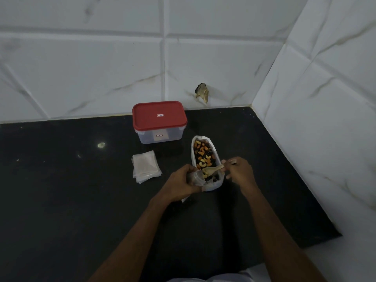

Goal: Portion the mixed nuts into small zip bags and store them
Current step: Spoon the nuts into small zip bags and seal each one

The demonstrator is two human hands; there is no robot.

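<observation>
Left hand (180,185) grips zip bag (195,178); right hand (240,169) holds spoon (211,169).

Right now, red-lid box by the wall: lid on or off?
On. The red lid sits flat and square over the clear box, covering its whole rim. Whether it is snapped tight, cannot tell.

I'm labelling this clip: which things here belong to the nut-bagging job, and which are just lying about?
In the job: bag of mixed nuts, wooden spoon in right hand, small zip bag in left hand, stack of empty zip bags, red-lidded container.
Just there: counter, broken spot in wall tile.
</observation>
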